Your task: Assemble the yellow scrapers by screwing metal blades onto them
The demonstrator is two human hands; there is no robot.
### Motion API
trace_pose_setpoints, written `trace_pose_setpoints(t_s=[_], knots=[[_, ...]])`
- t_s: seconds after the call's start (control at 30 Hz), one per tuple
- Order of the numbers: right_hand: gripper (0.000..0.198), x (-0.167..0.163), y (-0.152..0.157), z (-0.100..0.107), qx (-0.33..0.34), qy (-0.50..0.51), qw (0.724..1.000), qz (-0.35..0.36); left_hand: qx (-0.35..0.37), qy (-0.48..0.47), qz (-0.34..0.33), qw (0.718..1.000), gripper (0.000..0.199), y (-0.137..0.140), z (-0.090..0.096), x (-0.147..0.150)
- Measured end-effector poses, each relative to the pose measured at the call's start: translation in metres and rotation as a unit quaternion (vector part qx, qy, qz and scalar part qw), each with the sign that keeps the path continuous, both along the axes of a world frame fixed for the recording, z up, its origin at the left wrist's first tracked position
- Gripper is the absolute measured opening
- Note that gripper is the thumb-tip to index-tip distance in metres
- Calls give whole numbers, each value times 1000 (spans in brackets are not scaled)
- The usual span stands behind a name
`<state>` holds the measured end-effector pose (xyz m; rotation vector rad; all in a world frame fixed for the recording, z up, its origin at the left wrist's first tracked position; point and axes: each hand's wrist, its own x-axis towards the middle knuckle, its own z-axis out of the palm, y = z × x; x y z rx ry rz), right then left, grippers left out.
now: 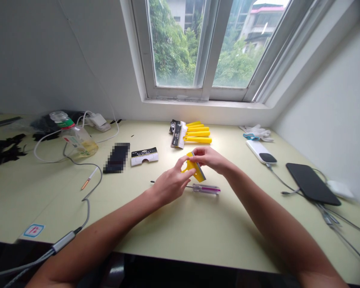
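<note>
Above the middle of the table, my left hand (174, 180) grips a yellow scraper (197, 170) with a grey blade strip along one edge. My right hand (210, 158) pinches the upper end of that strip, thumb and fingers closed. The scraper is tilted, and my left fingers hide part of it. Just below lies a screwdriver (206, 189) with a clear and purple handle, its shaft partly behind my left hand. A flattened black and white cardboard sleeve (145, 156) lies to the left. Behind my hands are several yellow-handled scrapers (198, 134) in card sleeves.
Left of my hands are a pixelated dark rectangle (117, 158), a bottle of yellowish liquid (81, 141) and a grey cable (88, 208). At right lie a white power bank (260, 152), a black phone (312, 183), cables and white gloves (259, 133). The window wall borders the table's back.
</note>
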<state>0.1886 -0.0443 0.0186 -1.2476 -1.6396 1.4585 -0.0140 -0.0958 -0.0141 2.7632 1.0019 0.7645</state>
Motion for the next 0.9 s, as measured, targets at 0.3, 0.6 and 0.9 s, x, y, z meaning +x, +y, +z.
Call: trace_pose_setpoints(t_s=[0.3, 0.6, 0.9], knots=[[27, 6, 3, -11, -22, 75, 996, 34, 111, 84, -4, 990, 39, 4, -2, -1], [24, 3, 1, -7, -35, 107, 993, 42, 161, 86, 7, 983, 32, 5, -2, -3], [30, 7, 3, -6, -22, 76, 997, 10, 185, 77, -2, 980, 34, 8, -9, -5]])
